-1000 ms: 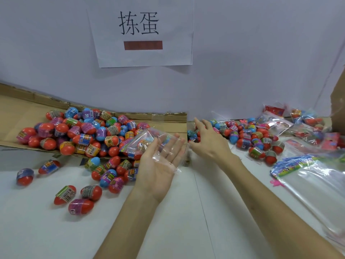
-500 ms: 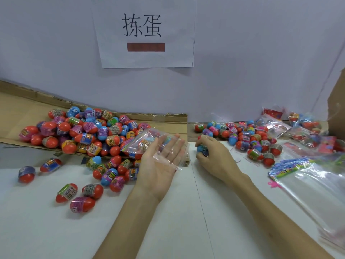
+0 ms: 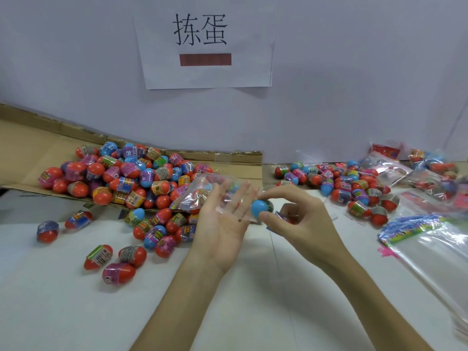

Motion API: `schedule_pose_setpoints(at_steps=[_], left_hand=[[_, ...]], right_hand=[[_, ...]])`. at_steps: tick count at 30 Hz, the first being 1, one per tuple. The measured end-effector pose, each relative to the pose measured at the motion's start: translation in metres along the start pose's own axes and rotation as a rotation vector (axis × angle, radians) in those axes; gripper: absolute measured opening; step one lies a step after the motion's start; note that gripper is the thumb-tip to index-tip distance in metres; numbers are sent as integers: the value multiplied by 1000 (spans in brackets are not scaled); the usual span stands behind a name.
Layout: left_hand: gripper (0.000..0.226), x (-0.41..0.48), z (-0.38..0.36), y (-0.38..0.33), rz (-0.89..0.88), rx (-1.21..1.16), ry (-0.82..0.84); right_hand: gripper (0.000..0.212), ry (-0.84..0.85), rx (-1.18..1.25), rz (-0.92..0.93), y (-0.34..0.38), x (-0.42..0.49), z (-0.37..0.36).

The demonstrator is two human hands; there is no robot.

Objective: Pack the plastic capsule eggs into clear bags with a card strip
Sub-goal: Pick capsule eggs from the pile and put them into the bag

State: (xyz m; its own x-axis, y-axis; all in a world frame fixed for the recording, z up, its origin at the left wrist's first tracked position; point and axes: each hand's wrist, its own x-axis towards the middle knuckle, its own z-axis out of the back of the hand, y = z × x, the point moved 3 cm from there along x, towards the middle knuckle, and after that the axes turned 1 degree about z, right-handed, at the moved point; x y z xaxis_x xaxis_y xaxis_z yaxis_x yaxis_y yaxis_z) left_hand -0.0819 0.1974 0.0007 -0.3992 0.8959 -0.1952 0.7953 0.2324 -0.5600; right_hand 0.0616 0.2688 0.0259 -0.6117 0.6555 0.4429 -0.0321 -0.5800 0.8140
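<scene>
Right hand (image 3: 301, 221) pinches 1 egg (image 3: 259, 207) beside bag (image 3: 200, 191). Left hand (image 3: 222, 224) flat, fingers straight, carrying bag. Advice: spread bag mouth wide, slide egg in blue end first.

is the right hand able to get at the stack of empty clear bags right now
Probably not yet. The way from the right hand to the stack of empty bags looks free, but its thumb and forefinger pinch a blue egg, so it has no free grip.

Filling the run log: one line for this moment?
left hand: palm up, carries clear bag; right hand: pinches blue egg beside bag
</scene>
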Motion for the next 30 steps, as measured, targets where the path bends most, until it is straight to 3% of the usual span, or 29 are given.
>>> schedule_pose_setpoints(at_steps=[8, 12, 15, 21, 24, 30], left_hand=[[52, -1, -1, 14, 64, 64, 78], [55, 0, 1, 15, 55, 93, 77], [57, -2, 1, 15, 59, 88, 68], [54, -3, -1, 12, 70, 38, 10], [51, -4, -2, 7, 66, -4, -27], [53, -7, -5, 7, 93, -36, -35]], right_hand=[[40, -39, -281, 107, -1, -5, -13], [32, -42, -366, 168, 2, -7, -14], [39, 10, -425, 188, 4, -8, -19], [44, 41, -372, 183, 1, -8, -18], [27, 2, -338, 201, 2, -7, -13], [34, 164, -357, 151, -2, -8, -20]])
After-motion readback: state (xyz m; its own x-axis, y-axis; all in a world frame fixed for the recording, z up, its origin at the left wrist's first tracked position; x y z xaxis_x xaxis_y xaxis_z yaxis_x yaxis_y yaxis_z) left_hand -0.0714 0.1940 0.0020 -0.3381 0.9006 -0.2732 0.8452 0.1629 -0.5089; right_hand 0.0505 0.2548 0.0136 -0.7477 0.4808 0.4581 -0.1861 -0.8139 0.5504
